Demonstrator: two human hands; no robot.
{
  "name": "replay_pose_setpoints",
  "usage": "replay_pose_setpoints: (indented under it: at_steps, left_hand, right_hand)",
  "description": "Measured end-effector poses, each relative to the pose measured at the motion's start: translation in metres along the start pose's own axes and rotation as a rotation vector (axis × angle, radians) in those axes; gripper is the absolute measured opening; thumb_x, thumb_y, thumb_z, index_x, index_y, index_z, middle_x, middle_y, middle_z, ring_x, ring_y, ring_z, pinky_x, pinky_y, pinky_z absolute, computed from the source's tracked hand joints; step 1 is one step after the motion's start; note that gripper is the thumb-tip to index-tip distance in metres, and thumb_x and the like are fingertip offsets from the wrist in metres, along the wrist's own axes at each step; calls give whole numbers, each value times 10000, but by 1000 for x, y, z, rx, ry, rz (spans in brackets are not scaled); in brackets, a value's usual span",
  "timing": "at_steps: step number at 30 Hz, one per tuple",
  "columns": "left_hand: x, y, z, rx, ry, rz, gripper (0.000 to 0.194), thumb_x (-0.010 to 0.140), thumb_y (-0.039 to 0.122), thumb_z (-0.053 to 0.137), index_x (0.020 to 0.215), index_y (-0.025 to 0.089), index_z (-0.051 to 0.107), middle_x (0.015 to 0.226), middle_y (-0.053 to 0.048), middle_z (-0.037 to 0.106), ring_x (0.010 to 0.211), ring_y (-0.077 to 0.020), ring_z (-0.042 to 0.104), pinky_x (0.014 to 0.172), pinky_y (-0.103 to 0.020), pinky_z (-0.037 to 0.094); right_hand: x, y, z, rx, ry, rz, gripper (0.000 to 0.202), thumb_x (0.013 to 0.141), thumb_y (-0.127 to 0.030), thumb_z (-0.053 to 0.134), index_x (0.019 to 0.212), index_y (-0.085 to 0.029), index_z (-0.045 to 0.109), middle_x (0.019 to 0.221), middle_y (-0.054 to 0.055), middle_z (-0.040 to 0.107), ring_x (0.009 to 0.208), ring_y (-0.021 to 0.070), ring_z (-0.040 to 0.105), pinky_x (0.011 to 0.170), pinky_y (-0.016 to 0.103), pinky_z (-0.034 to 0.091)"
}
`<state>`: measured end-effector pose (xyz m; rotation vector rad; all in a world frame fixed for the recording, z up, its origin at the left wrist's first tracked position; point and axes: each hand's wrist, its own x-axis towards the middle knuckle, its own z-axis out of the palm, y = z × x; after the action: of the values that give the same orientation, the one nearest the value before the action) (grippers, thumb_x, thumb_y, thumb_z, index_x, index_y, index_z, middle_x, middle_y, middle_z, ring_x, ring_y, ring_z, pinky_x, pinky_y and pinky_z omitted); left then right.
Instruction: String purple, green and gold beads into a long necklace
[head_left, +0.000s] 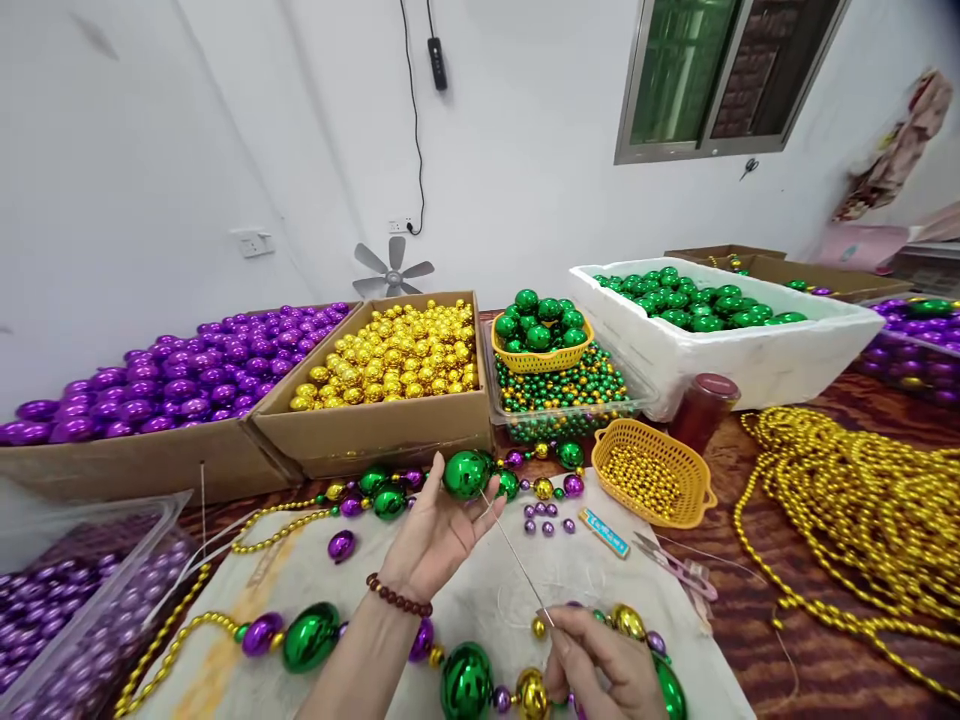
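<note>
My left hand (441, 530), palm up with a brown bead bracelet at the wrist, holds a large shiny green bead (466, 474) between thumb and fingers. Pinched in my right hand (596, 660) is a long thin needle (517, 558), slanting up to the left with its tip at the green bead; whether it is inside the hole I cannot tell. Below both hands runs a strand of green, purple and gold beads (466, 682), partly hidden by them. Several small purple beads (548, 518) lie on the cloth (360, 570), and a larger purple bead (341, 545) sits at left.
Cardboard boxes of purple beads (172, 385) and gold beads (390, 350) stand behind. Further right are a white foam box (720, 365), a yellow basket (694, 470) of tiny gold beads, pink-handled scissors (686, 575) and piled gold bead chains (862, 500).
</note>
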<state>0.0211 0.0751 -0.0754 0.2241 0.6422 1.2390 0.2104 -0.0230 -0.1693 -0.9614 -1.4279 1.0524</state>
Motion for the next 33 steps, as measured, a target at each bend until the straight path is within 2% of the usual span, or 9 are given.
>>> replay_pose_setpoints:
  at_steps: [4,11,18,26,33]
  left_hand:
    - [-1,0,2,-28,7,1,308,846,356,632,1055,132,595,1076,-113,665,1000,-252,649,836,-355,573]
    - [-1,-1,5,-15,-25,33,303,845,338,638,1077,147,602,1088,-84,669,994,-248,659,744,-294,609]
    - [-2,-2,9,24,-43,88,290,846,344,637,1060,151,604,1068,-94,672,978,-236,666,799,-328,597]
    - [-8,-3,12,121,-57,173,301,856,349,622,1106,183,604,1148,-84,633,1091,-267,612,890,-369,554]
    - [-27,-21,24,288,-140,301,348,884,310,579,1227,253,565,1220,-84,595,1115,-269,580,933,-447,507]
  right_hand:
    - [-2,0,1,-23,-13,-2,252,930,-338,478,945,-171,666,528,5,628,462,117,592,496,174,466]
    - [1,-5,2,-13,3,25,278,929,-376,484,940,-175,676,547,9,643,467,120,600,500,181,477]
    - [-1,-8,7,-7,48,96,346,917,-460,480,914,-174,675,534,16,634,442,133,595,461,191,482]
    - [-1,0,13,33,45,128,303,920,-429,496,939,-174,659,559,10,629,469,124,603,467,176,458]
    - [13,1,17,54,52,150,335,934,-444,469,927,-156,640,595,24,619,525,128,598,429,173,402]
